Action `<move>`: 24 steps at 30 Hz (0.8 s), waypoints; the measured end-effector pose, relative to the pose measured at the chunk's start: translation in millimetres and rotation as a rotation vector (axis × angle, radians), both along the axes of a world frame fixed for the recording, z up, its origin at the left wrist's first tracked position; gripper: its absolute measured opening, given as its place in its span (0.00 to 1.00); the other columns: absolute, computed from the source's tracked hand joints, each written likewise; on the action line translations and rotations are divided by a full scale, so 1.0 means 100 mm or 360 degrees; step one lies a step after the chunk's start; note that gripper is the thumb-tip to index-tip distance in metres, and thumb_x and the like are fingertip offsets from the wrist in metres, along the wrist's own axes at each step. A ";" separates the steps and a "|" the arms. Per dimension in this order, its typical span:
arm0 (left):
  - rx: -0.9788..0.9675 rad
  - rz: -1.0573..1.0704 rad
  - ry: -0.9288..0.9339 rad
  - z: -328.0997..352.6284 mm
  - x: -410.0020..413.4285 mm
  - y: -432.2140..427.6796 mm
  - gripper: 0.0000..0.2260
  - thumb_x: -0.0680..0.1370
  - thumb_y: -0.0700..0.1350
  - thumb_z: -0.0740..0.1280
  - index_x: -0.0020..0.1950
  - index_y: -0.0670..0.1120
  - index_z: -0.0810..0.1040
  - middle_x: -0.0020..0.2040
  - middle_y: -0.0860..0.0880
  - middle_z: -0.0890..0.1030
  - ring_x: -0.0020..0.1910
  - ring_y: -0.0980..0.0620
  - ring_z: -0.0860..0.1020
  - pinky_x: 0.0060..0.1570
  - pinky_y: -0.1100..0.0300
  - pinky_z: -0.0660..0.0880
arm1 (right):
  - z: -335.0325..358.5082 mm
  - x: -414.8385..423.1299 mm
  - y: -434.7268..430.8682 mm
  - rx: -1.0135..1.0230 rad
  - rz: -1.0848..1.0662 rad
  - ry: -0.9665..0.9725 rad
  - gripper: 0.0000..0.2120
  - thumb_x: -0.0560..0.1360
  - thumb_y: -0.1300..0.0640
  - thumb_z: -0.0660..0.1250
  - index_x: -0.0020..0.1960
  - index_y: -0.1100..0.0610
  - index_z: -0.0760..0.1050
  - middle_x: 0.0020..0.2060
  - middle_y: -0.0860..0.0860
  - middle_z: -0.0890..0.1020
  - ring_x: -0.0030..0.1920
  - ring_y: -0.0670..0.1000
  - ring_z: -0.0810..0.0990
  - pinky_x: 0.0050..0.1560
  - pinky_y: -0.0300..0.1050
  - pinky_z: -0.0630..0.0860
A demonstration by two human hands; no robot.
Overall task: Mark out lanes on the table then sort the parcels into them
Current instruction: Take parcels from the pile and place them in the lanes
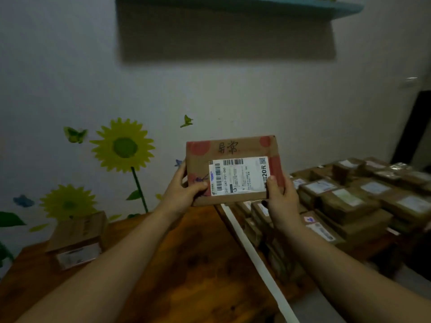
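A labelled cardboard parcel is gripped by left hand and right hand, label being read; lane choice beside the white tape strip is needed next.

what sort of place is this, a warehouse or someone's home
Probably a home room used for sorting post: sunflower wall stickers, a wooden table, stacked labelled parcels.
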State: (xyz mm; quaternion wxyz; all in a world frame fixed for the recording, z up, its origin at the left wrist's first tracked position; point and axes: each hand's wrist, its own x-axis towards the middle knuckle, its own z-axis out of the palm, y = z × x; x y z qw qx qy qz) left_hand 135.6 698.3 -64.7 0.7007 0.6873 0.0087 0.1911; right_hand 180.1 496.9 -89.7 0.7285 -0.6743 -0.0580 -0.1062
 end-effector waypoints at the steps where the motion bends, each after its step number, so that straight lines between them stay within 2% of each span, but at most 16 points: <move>1: 0.0045 -0.0080 0.0002 0.01 0.07 -0.05 0.28 0.75 0.30 0.64 0.68 0.55 0.67 0.52 0.54 0.82 0.50 0.52 0.82 0.43 0.60 0.80 | 0.00 0.04 -0.07 -0.0063 -0.0061 -0.0056 0.11 0.81 0.50 0.57 0.62 0.46 0.69 0.52 0.47 0.80 0.51 0.45 0.80 0.53 0.49 0.79; 3: 0.0099 -0.0207 -0.0002 0.03 0.24 -0.14 0.28 0.76 0.31 0.64 0.68 0.58 0.67 0.50 0.56 0.83 0.50 0.53 0.82 0.44 0.60 0.80 | 0.02 0.08 -0.23 -0.0174 -0.0171 -0.0130 0.12 0.81 0.50 0.56 0.64 0.42 0.67 0.55 0.46 0.78 0.52 0.41 0.78 0.49 0.41 0.79; 5: 0.0115 -0.0324 -0.0020 0.06 0.43 -0.30 0.28 0.76 0.31 0.63 0.68 0.59 0.67 0.52 0.55 0.83 0.52 0.53 0.82 0.47 0.57 0.80 | 0.07 0.11 -0.44 -0.0280 -0.0263 -0.0168 0.13 0.82 0.53 0.56 0.65 0.43 0.66 0.55 0.45 0.76 0.52 0.39 0.77 0.45 0.31 0.75; 6: 0.0123 -0.0369 -0.0033 0.07 0.51 -0.40 0.28 0.76 0.31 0.63 0.69 0.58 0.66 0.53 0.55 0.82 0.53 0.53 0.81 0.49 0.56 0.80 | 0.09 0.13 -0.56 -0.0337 -0.0327 -0.0172 0.15 0.82 0.54 0.56 0.67 0.44 0.65 0.56 0.45 0.76 0.54 0.40 0.77 0.47 0.32 0.75; 8: 0.0139 -0.0445 -0.0050 0.05 0.65 -0.65 0.28 0.76 0.31 0.64 0.70 0.56 0.65 0.53 0.56 0.81 0.52 0.55 0.81 0.49 0.56 0.80 | 0.09 0.14 -0.80 -0.0414 -0.0455 -0.0177 0.17 0.81 0.51 0.57 0.69 0.43 0.64 0.60 0.46 0.75 0.59 0.46 0.75 0.57 0.44 0.76; 10: 0.0146 -0.0493 -0.0033 0.00 0.75 -0.93 0.29 0.76 0.32 0.65 0.71 0.54 0.63 0.54 0.58 0.79 0.52 0.58 0.80 0.48 0.59 0.80 | 0.04 0.14 -1.07 -0.0488 -0.0563 -0.0125 0.19 0.80 0.48 0.57 0.70 0.42 0.63 0.62 0.46 0.74 0.63 0.47 0.73 0.63 0.53 0.73; 12: 0.0125 -0.0536 0.0037 -0.09 0.85 -1.23 0.28 0.76 0.35 0.66 0.70 0.53 0.60 0.58 0.56 0.77 0.53 0.57 0.79 0.49 0.58 0.79 | -0.03 0.10 -1.36 -0.0498 -0.0652 -0.0059 0.21 0.78 0.45 0.57 0.71 0.41 0.62 0.64 0.47 0.73 0.64 0.48 0.73 0.65 0.56 0.72; 14: 0.0149 -0.0615 0.0133 -0.17 0.92 -1.56 0.28 0.75 0.38 0.68 0.67 0.55 0.58 0.64 0.51 0.74 0.57 0.51 0.78 0.54 0.52 0.78 | -0.10 0.05 -1.67 -0.0473 -0.0729 0.0000 0.21 0.78 0.45 0.58 0.70 0.38 0.61 0.65 0.48 0.72 0.64 0.49 0.73 0.64 0.57 0.72; 17: 0.0252 -0.0748 0.0236 -0.27 0.96 -2.12 0.32 0.74 0.40 0.70 0.71 0.52 0.57 0.66 0.48 0.73 0.59 0.49 0.77 0.60 0.46 0.75 | -0.23 -0.01 -2.20 -0.0440 -0.0815 0.0119 0.23 0.77 0.44 0.58 0.71 0.35 0.58 0.66 0.49 0.71 0.63 0.52 0.74 0.62 0.59 0.74; 18: 0.0273 -0.0791 0.0257 -0.30 0.96 -2.32 0.33 0.74 0.40 0.70 0.73 0.52 0.56 0.65 0.48 0.73 0.59 0.49 0.77 0.60 0.46 0.75 | -0.24 -0.04 -2.39 -0.0439 -0.0839 0.0177 0.24 0.76 0.43 0.58 0.71 0.34 0.57 0.65 0.50 0.72 0.62 0.53 0.75 0.60 0.57 0.76; 19: 0.0282 -0.0837 0.0281 -0.32 0.97 -2.52 0.34 0.74 0.39 0.70 0.73 0.52 0.56 0.64 0.48 0.73 0.59 0.49 0.77 0.60 0.46 0.75 | -0.28 -0.06 -2.60 -0.0422 -0.0864 0.0189 0.25 0.77 0.44 0.59 0.72 0.35 0.56 0.65 0.50 0.72 0.61 0.53 0.75 0.56 0.52 0.78; 21: 0.0297 -0.0925 0.0350 -0.38 1.00 -2.95 0.35 0.74 0.41 0.71 0.74 0.53 0.55 0.64 0.48 0.73 0.60 0.48 0.76 0.61 0.45 0.74 | -0.33 -0.12 -3.03 -0.0403 -0.0874 0.0206 0.25 0.80 0.51 0.59 0.75 0.43 0.56 0.65 0.48 0.71 0.58 0.48 0.74 0.42 0.29 0.74; 22: 0.0311 -0.0951 0.0385 -0.40 1.01 -3.18 0.36 0.73 0.42 0.71 0.75 0.53 0.55 0.65 0.48 0.73 0.60 0.48 0.76 0.62 0.46 0.73 | -0.34 -0.16 -3.25 -0.0415 -0.0867 0.0225 0.25 0.81 0.54 0.59 0.75 0.46 0.56 0.63 0.47 0.71 0.56 0.46 0.72 0.36 0.25 0.71; 23: 0.0328 -0.0970 0.0409 -0.43 1.03 -3.41 0.36 0.73 0.43 0.71 0.75 0.53 0.55 0.65 0.48 0.73 0.60 0.48 0.76 0.63 0.46 0.72 | -0.37 -0.20 -3.48 -0.0434 -0.0858 0.0234 0.25 0.81 0.55 0.59 0.75 0.47 0.56 0.63 0.48 0.71 0.56 0.45 0.71 0.36 0.24 0.70; 24: 0.0339 -0.0991 0.0435 -0.46 1.05 -3.65 0.36 0.74 0.43 0.71 0.75 0.52 0.55 0.65 0.48 0.74 0.59 0.48 0.76 0.63 0.47 0.72 | -0.38 -0.24 -3.71 -0.0475 -0.0858 0.0250 0.25 0.81 0.55 0.59 0.76 0.48 0.56 0.63 0.48 0.71 0.56 0.45 0.70 0.41 0.26 0.69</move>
